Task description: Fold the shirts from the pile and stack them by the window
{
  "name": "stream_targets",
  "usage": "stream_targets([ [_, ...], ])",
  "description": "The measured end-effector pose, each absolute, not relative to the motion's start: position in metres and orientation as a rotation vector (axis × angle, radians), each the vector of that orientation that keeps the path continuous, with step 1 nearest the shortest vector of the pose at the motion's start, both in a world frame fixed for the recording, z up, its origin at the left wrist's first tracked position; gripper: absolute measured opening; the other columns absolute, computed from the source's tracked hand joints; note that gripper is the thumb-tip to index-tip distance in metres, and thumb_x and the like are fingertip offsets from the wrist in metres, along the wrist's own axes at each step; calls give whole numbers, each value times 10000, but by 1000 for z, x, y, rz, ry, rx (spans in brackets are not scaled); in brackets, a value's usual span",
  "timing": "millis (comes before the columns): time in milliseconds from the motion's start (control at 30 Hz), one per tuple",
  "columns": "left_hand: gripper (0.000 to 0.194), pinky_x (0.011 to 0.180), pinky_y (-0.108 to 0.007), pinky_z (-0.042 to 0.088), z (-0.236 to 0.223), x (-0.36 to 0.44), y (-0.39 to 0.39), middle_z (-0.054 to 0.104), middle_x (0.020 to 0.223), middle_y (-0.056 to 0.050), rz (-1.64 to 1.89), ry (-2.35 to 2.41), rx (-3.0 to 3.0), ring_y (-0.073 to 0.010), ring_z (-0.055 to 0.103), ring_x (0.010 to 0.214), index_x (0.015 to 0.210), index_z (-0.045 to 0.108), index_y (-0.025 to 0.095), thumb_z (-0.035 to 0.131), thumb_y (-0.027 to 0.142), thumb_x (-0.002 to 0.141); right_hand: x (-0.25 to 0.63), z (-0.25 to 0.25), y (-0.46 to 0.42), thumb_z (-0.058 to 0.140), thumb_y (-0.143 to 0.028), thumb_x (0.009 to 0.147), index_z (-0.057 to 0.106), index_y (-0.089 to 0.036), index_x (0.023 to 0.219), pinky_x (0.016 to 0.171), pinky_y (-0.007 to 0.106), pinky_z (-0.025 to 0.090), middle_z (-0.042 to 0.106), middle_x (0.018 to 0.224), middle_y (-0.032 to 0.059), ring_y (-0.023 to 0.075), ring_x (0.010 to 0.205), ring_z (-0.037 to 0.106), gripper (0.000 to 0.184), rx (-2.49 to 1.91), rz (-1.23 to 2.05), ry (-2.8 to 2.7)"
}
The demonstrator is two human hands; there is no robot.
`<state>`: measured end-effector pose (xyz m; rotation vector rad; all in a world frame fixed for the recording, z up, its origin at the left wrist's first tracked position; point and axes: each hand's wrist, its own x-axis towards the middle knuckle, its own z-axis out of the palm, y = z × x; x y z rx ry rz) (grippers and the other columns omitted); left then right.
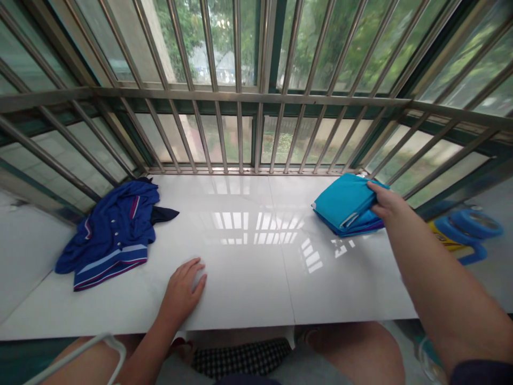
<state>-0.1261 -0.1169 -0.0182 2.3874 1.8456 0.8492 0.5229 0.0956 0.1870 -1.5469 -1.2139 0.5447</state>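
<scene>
At the right of the white tiled ledge lies a stack of folded clothes, with a turquoise folded garment point(344, 198) on top and darker blue and purple layers beneath. My right hand point(387, 202) pinches the right edge of this turquoise garment, thumb on top and the other fingers mostly hidden. Near the front of the ledge my left hand point(186, 286) rests palm down, holding nothing, its fingers apart and slightly bent. To its upper left a crumpled blue shirt point(118, 230) with buttons and striped trim is spread out, a dark piece of cloth point(163, 214) sticking out beside it.
Metal window bars point(240, 99) enclose the back and sides of the white ledge point(240, 289). A blue and yellow container with a handle point(467, 230) stands at the far right. A white bent bar point(114, 342) shows at the lower left. My legs are below the front edge.
</scene>
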Motion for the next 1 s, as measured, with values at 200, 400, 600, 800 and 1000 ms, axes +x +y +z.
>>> stream_targets([
  [200, 284, 1128, -529, 569, -11, -128, -118, 755, 1351, -134, 822, 1844, 2359, -310, 704, 1270, 1213, 729, 221, 554, 370, 1047, 536, 143, 69, 705, -436, 960, 771, -81, 1020, 1175, 501, 406, 700, 1266, 363, 362, 1342, 614, 366, -1917, 97, -1143],
  [400, 523, 1271, -585, 402, 26, -194, -83, 535, 1622, -267, 820, 2464, 2154, -392, 467, 1551, 1439, 602, 83, 456, 396, 1046, 473, 67, -11, 486, -617, 1028, 511, -33, 1540, 1244, 690, 322, 428, 1634, 374, 492, 1566, 386, 777, -1828, -341, -1578],
  [600, 565, 1030, -533, 539, 57, -264, -40, 698, 1331, -336, 175, 2763, 1590, -460, 664, 1254, 1279, 681, 12, 507, 468, 993, 376, -1, -126, 527, -525, 1073, 542, -193, 1487, 1178, 641, 487, 594, 1521, 225, 401, 1443, 565, 531, -1536, -85, -1904],
  [800, 387, 867, -399, 547, 68, -202, -44, 796, 1082, -185, 403, 2581, 1594, -345, 746, 1008, 1188, 686, 173, 445, 444, 1053, 310, -23, -183, 557, -387, 1084, 608, -283, 1440, 1133, 558, 572, 672, 1459, 135, 325, 1350, 664, 374, -1448, 273, -1986],
  [1000, 389, 876, -359, 595, 80, -52, -119, 800, 995, -63, 685, 1611, 1671, -242, 756, 916, 1181, 684, 225, 469, 528, 1067, 238, -3, -188, 766, -497, 942, 479, -267, 1626, 1297, 749, 287, 628, 1564, 165, 418, 1462, 586, 777, -1445, 700, -1985],
])
